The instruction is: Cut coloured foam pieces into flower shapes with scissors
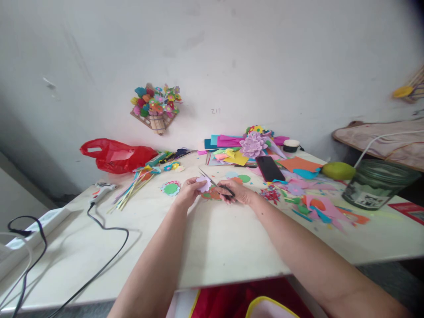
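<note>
Between the fingers of my left hand (188, 192) is a pale lilac flower-shaped cutout (204, 184) with a scalloped edge. My right hand (239, 192) is closed around the black handles of a pair of scissors (228, 191). The scissor blades point up and left, close beside the lilac cutout; whether they touch it I cannot tell. Under and behind my hands lie orange and green cutouts (244, 178). Left of my left hand, a green scalloped circle (171, 189) rests on a pale blue and red fringed piece.
A glue gun (105, 191) with a black cord and a power strip (43, 223) lie at left. Thin sticks (134, 191) and a red plastic bag (119, 155) are behind. A phone (270, 168), colourful scraps (319, 205) and a glass jar (374, 185) occupy the right.
</note>
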`<state>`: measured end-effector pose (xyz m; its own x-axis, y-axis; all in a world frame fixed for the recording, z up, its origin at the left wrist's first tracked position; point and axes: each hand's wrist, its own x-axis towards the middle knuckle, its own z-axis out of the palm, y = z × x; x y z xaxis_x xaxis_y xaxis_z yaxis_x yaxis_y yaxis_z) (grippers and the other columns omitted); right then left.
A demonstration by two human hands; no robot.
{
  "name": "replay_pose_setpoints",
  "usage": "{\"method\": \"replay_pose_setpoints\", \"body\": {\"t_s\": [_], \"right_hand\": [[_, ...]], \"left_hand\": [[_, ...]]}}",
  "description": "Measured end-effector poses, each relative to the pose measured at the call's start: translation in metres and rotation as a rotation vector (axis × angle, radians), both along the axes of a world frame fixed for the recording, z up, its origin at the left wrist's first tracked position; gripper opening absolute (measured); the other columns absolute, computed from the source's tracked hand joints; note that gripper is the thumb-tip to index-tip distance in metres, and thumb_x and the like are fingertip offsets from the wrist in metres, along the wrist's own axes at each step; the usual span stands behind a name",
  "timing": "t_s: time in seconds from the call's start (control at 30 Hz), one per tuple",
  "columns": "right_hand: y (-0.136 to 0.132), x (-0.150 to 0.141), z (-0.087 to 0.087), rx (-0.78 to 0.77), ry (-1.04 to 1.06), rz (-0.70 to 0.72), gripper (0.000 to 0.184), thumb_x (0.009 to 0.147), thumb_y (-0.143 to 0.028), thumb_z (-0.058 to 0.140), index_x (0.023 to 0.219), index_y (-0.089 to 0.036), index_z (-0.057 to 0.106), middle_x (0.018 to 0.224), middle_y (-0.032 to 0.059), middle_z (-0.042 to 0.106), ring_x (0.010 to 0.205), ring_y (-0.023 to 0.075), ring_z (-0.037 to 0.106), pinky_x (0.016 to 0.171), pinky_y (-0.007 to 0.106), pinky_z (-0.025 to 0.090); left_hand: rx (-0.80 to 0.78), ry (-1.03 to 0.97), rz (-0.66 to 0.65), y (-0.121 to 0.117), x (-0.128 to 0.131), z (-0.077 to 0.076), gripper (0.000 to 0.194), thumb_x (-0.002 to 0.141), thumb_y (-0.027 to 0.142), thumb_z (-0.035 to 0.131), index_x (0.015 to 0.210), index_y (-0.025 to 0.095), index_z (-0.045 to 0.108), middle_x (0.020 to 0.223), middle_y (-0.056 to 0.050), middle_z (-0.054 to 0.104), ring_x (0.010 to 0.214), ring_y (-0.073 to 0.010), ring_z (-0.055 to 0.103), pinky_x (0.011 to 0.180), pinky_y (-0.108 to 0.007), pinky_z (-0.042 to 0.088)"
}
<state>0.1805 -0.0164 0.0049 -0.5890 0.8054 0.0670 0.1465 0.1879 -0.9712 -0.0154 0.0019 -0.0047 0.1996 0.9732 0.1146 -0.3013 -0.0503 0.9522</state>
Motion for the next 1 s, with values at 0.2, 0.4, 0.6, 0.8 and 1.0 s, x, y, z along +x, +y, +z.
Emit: {"method": "replay_pose_setpoints", "body": {"t_s": [0.2, 0.4, 0.6, 0.8, 1.0], "right_hand": [[-0.0011, -0.0011, 0.0012, -0.008, 0.017, -0.012, 0.033, 0.074, -0.048, 0.058, 0.072, -0.017, 0.048, 0.051, -0.0049, 0.053, 0.034, 0.0057, 0.044, 0.03, 0.018, 0.024], [0.001, -0.0009, -0.0019, -0.006, 0.034, -0.016, 0.034, 0.074, -0.049, 0.058, 0.074, -0.016, 0.049, 0.053, -0.0045, 0.054, 0.035, 0.0058, 0.046, 0.029, 0.017, 0.024], [0.0015, -0.0012, -0.0026, -0.025, 0.058, -0.02, 0.035, 0.073, -0.049, 0.059, 0.077, -0.015, 0.051, 0.053, -0.0043, 0.054, 0.036, 0.005, 0.046, 0.029, 0.016, 0.025], [0.0015, -0.001, -0.0025, -0.031, 0.075, -0.033, 0.033, 0.073, -0.047, 0.06, 0.078, -0.015, 0.051, 0.053, -0.0041, 0.055, 0.036, 0.0056, 0.046, 0.03, 0.016, 0.026], [0.0007, -0.0018, -0.0022, -0.005, 0.059, -0.039, 0.033, 0.075, -0.047, 0.059, 0.076, -0.015, 0.05, 0.053, -0.0038, 0.055, 0.036, 0.0057, 0.046, 0.03, 0.016, 0.026]], "left_hand": [[-0.004, 0.003, 0.003, -0.0009, 0.0, 0.0009, 0.023, 0.054, 0.026, 0.079, 0.067, 0.011, 0.067, 0.061, -0.004, 0.065, 0.053, -0.0118, 0.058, 0.056, -0.025, 0.048], [-0.015, 0.042, -0.005, 0.0005, -0.0023, -0.0007, 0.022, 0.055, 0.026, 0.079, 0.068, 0.012, 0.068, 0.061, -0.003, 0.066, 0.054, -0.0115, 0.059, 0.056, -0.023, 0.047], [0.009, 0.107, -0.048, 0.0016, -0.0034, -0.0026, 0.02, 0.058, 0.028, 0.078, 0.061, 0.013, 0.066, 0.057, -0.002, 0.064, 0.05, -0.0093, 0.057, 0.052, -0.02, 0.043], [0.033, 0.094, -0.082, 0.0002, -0.0013, -0.0013, 0.023, 0.059, 0.031, 0.079, 0.064, 0.014, 0.065, 0.056, -0.002, 0.064, 0.046, -0.0082, 0.054, 0.05, -0.02, 0.042], [0.036, 0.088, -0.064, 0.0018, -0.0015, -0.0031, 0.026, 0.063, 0.037, 0.076, 0.067, 0.013, 0.067, 0.057, -0.003, 0.065, 0.047, -0.0098, 0.056, 0.05, -0.022, 0.043]]}}
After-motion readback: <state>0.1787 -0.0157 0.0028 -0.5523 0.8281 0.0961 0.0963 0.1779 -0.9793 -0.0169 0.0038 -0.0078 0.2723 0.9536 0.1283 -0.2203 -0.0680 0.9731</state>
